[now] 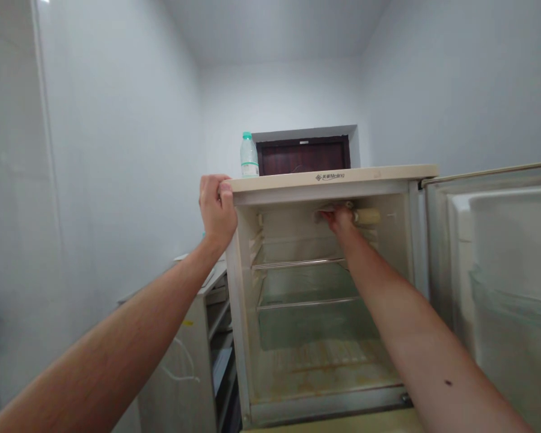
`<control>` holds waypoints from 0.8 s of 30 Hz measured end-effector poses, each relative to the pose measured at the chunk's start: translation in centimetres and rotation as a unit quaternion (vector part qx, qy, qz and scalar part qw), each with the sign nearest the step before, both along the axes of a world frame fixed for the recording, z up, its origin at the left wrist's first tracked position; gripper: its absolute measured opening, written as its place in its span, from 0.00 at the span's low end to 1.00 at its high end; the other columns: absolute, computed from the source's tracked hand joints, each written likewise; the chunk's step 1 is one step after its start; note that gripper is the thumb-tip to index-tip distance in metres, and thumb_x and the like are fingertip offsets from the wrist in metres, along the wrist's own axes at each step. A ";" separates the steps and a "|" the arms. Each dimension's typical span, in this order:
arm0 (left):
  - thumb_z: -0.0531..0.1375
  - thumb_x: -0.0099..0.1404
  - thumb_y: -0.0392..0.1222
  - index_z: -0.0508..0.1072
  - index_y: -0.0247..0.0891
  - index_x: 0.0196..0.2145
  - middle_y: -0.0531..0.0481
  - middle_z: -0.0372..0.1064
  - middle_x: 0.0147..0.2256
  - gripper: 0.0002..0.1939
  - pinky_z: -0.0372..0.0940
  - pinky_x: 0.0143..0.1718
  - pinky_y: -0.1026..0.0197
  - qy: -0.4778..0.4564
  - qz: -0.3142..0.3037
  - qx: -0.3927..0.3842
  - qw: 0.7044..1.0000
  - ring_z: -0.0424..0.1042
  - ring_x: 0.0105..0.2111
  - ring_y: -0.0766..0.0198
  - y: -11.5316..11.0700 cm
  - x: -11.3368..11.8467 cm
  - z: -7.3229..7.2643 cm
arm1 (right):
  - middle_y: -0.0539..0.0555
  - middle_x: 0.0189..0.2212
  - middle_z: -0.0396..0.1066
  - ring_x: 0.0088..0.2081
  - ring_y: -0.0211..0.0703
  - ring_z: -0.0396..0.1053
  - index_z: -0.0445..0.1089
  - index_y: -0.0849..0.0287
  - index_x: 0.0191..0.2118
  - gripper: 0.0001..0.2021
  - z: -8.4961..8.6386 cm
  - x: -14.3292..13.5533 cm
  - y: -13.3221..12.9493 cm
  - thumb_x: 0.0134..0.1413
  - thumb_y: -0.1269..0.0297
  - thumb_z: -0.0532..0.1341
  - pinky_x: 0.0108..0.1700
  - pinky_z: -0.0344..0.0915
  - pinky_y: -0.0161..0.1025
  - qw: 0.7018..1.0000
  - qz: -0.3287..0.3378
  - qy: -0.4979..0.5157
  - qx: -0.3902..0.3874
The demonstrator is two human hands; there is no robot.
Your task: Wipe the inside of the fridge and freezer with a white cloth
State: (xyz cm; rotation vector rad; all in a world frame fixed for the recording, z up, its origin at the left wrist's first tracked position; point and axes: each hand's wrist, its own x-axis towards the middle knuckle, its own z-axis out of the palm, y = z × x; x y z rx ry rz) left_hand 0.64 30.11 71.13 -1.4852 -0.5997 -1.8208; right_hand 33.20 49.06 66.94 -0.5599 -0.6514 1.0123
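My left hand [219,207] is closed around the top left corner of a cream refrigerator [279,184], its fingers over the lid's edge. Inside the upper compartment, my right hand [341,218] presses a pale cloth [319,214] near the ceiling and back wall. Much of the cloth is hidden by the fingers. Just right of that hand is a cream cylindrical fitting [368,216]. Below it are two glass shelves [297,263] with pale front trims. Brown and yellow stains mark the refrigerator floor [315,373].
The refrigerator door [514,240] stands wide open on the right, with a clear door shelf [509,300]. A plastic bottle with a green cap [249,157] stands on top. At the left is a cabinet [180,349] with shelves and a white cord [180,377]. Behind is a dark door [304,157].
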 end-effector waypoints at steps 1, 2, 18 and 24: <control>0.51 0.88 0.61 0.73 0.46 0.43 0.44 0.76 0.44 0.22 0.71 0.57 0.45 0.000 -0.002 0.002 1.000 0.75 0.49 0.48 0.1 0.0 0.0 | 0.48 0.34 0.75 0.36 0.43 0.78 0.69 0.50 0.44 0.03 0.4 0.2 0.5 0.68 0.67 0.63 0.44 0.85 0.45 1.000 -0.007 0.006 0.005; 0.51 0.88 0.62 0.73 0.46 0.43 0.44 0.76 0.44 0.22 0.71 0.57 0.45 0.000 -0.004 0.005 1.000 0.75 0.48 0.48 0.2 -0.1 0.0 | 0.48 0.35 0.75 0.37 0.44 0.79 0.69 0.49 0.44 0.05 0.6 0.3 0.9 0.67 0.67 0.63 0.45 0.85 0.47 1.000 -0.011 0.011 0.010; 0.51 0.89 0.66 0.73 0.47 0.44 0.46 0.74 0.44 0.24 0.72 0.65 0.43 0.010 -0.034 0.025 0.999 0.75 0.50 0.49 0.7 -0.1 0.1 | 0.51 0.35 0.79 0.33 0.47 0.80 0.73 0.54 0.44 0.10 -7.4 -5.8 -5.2 0.57 0.61 0.63 0.36 0.85 0.45 0.978 -0.075 -0.075 0.180; 0.52 0.89 0.67 0.74 0.47 0.43 0.46 0.74 0.44 0.25 0.72 0.64 0.43 0.013 -0.052 0.025 0.998 0.75 0.51 0.49 0.6 0.0 0.0 | 0.55 0.33 0.81 0.38 0.51 0.81 0.75 0.54 0.42 0.05 -5.6 -12.2 -0.4 0.61 0.64 0.65 0.41 0.83 0.45 0.968 0.048 -0.237 0.064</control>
